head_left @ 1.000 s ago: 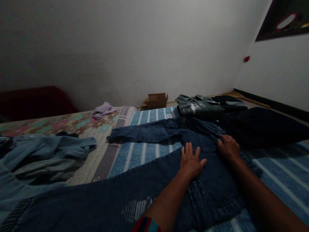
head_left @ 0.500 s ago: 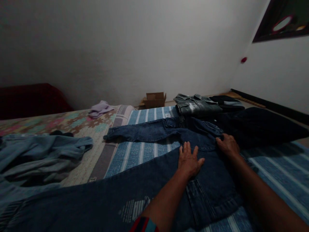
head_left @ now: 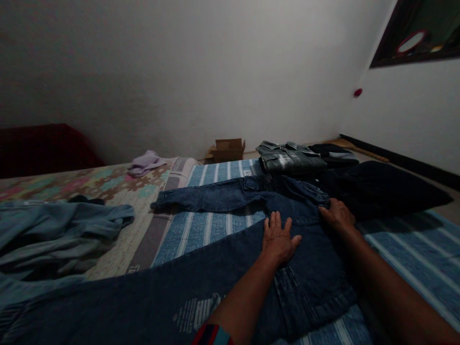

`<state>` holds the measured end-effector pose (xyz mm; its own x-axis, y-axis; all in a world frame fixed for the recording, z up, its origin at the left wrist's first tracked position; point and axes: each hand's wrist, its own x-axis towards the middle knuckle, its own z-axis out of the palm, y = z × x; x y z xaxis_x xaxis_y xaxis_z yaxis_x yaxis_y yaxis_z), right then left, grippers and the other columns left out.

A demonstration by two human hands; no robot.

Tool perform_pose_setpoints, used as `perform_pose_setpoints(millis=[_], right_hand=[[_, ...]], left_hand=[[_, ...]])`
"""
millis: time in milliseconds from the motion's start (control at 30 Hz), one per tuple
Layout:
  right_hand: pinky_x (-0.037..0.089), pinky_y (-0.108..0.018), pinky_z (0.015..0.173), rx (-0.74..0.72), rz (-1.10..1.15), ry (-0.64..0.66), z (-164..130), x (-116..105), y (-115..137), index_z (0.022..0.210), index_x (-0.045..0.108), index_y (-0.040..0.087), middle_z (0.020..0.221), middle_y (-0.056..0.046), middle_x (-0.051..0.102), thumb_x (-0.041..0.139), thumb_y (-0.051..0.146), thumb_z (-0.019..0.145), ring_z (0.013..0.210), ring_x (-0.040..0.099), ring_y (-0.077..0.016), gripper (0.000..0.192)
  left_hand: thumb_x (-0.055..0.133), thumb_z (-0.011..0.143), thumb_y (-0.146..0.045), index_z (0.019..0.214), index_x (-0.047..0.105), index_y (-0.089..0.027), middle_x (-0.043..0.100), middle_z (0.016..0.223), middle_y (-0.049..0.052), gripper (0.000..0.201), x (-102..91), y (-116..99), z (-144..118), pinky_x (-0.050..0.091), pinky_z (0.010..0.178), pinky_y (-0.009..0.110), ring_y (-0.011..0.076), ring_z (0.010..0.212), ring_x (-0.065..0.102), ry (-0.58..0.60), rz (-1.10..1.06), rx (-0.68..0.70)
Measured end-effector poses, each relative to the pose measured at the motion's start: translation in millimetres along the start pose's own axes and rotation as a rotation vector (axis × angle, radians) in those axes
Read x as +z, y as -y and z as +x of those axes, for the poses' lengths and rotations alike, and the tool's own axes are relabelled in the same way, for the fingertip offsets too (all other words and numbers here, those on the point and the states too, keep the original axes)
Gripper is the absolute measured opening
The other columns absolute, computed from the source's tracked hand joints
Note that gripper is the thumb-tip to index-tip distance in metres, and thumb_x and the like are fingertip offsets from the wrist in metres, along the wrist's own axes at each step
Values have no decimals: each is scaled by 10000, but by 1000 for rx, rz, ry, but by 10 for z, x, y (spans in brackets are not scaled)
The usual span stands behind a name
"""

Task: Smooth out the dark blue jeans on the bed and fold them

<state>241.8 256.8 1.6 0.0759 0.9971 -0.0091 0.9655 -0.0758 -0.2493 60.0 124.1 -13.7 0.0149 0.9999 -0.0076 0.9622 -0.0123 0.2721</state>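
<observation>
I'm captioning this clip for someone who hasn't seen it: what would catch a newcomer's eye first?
First, the dark blue jeans spread across the striped blue bedcover, with the left hand pressed flat on them and the right hand gripping the denim near the waist. Next, the rumpled light blue garment at the left. Behind, folded clothes lie at the far edge, beside a small cardboard box against the wall.

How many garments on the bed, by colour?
Dark blue jeans: 2
Light blue garments: 1
Grey folded jackets: 1
Lilac cloths: 1
Black or navy items: 2
Total: 7
</observation>
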Motion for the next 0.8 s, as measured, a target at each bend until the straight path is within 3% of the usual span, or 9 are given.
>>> perform_pose_setpoints(millis=[433, 600, 800], right_hand=[[454, -474, 839, 27, -114, 16, -38, -74, 93, 1162, 550, 100, 1170, -227, 587, 480, 436, 845, 1093, 578, -365, 467], [485, -428, 771, 68, -112, 24, -19, -129, 115, 1161, 554, 92, 1096, -220, 635, 523, 491, 816, 1023, 626, -346, 528], [491, -375, 717, -42, -146, -73, -104, -209, 178, 1099, 576, 144, 1073, -170, 650, 478, 357, 881, 945, 651, -292, 321]], left_hand=[[283, 896, -621, 1469, 304, -237, 159, 1579, 106, 690, -17, -19, -7, 98, 1153, 507, 299, 1453, 47, 11, 3, -11], [283, 902, -617, 1466, 312, -228, 146, 1578, 126, 685, -30, -20, -11, 85, 1154, 506, 300, 1452, 35, 11, -4, -11], [302, 901, -614, 1470, 302, -238, 141, 1579, 124, 682, -7, 0, 2, 87, 1154, 506, 298, 1452, 34, 6, 2, -9]])
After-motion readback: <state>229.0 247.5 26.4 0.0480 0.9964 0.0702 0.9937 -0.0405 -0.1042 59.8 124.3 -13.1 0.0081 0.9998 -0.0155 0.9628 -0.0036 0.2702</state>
